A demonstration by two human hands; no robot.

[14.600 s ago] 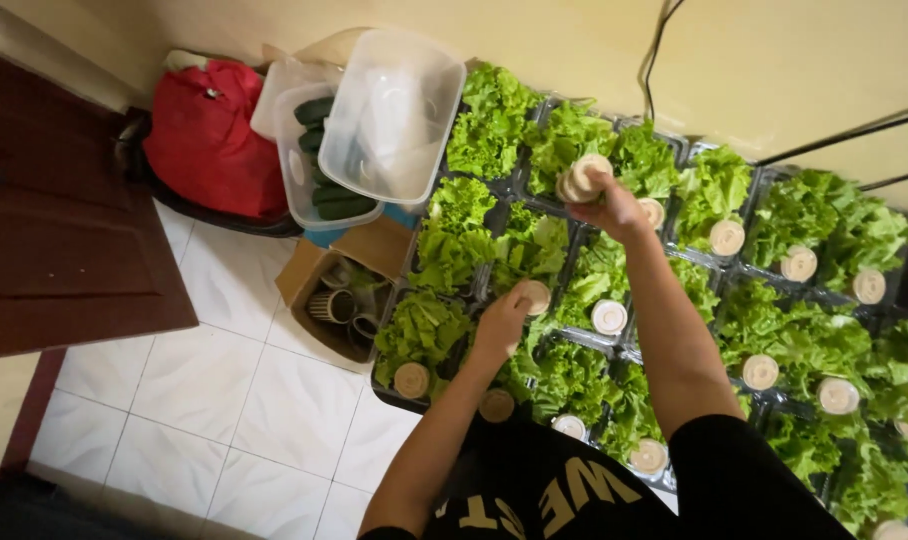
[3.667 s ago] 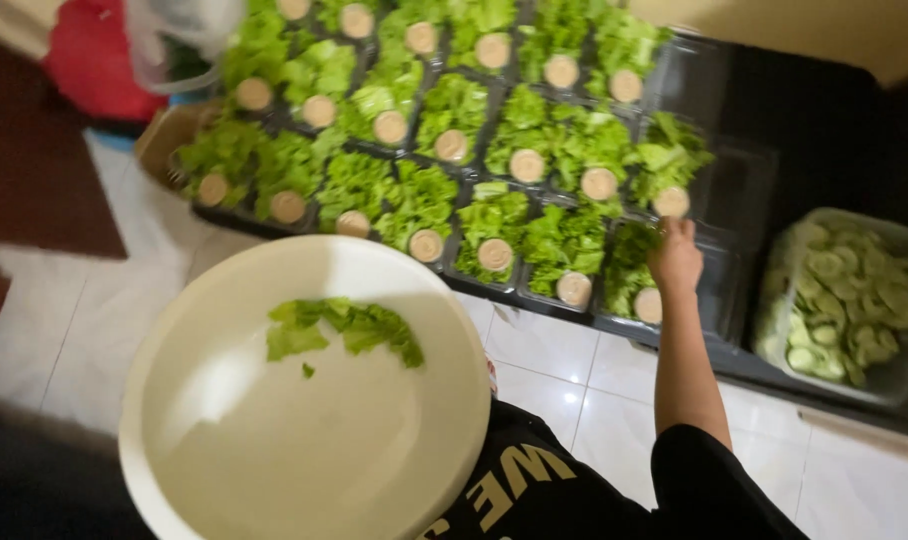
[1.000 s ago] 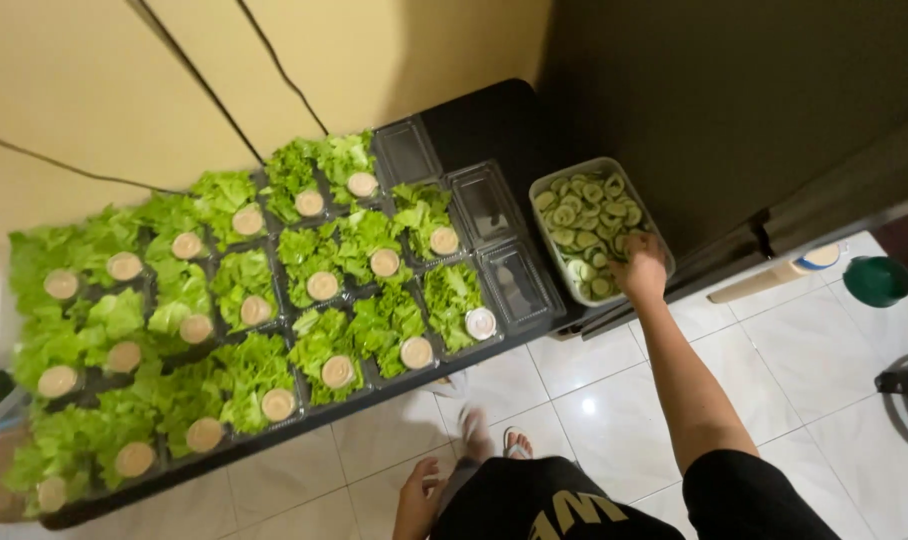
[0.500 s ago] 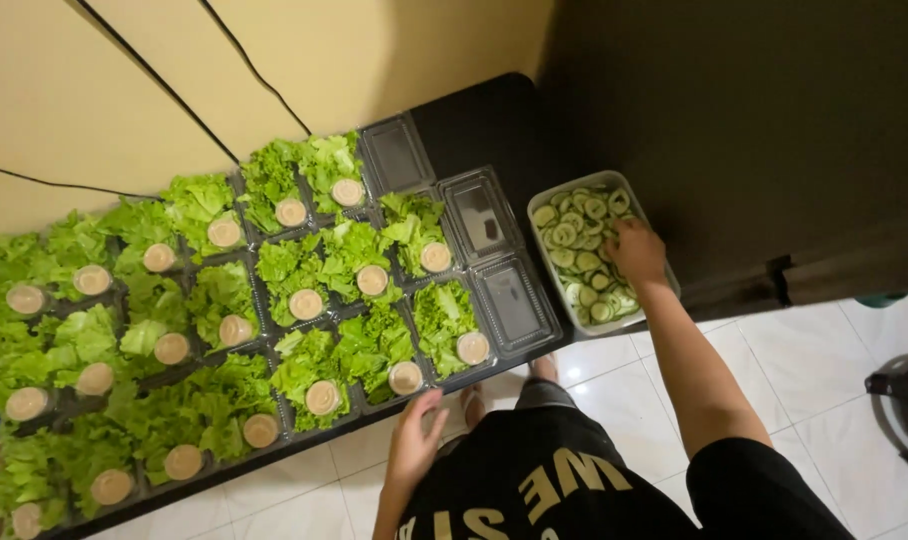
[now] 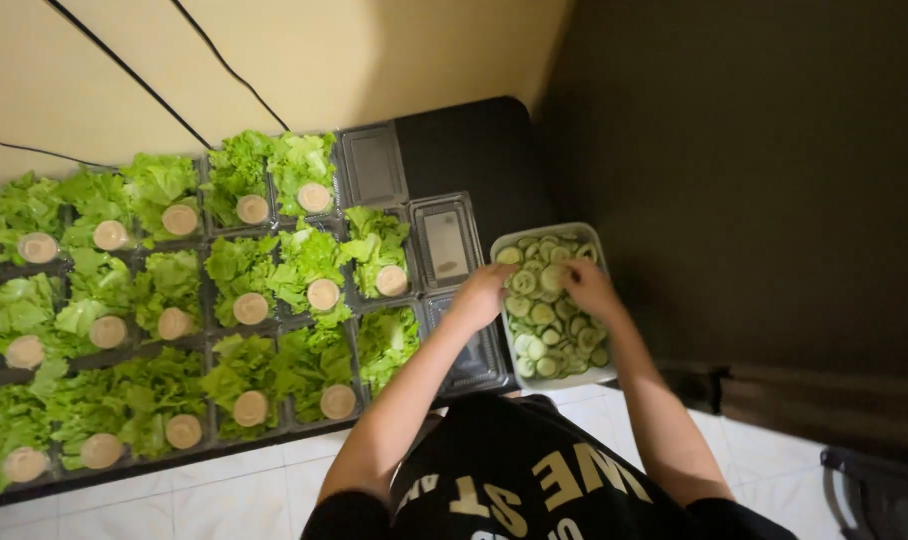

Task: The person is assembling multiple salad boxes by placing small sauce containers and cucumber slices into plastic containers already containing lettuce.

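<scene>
A low black table with a matte top carries everything; it stands against a pale yellow wall crossed by thin dark cables, on a floor of glossy white tiles. To the right of the table the room falls into deep shadow.

Most of the table, from its left edge to past the middle, is covered by rows of shallow clear plastic trays, each lined with ruffled, bright green lettuce leaves and holding one small round cup of tan sauce. Toward the right edge stand a few clear trays with no filling, ribbed and shiny.

At the right front corner of the table sits a rectangular, pale, translucent plastic container with rounded corners, filled with thin round cucumber slices, light green with darker rims.

The person, in a black shirt with pale lettering, reaches both bare arms to this container. The left hand rests at its left rim; its fingers curl downward, and whether they pinch a slice cannot be told. The right hand lies over the slices near the far end, fingers drawn together and bent down into the pile; what they grasp is hidden.
</scene>
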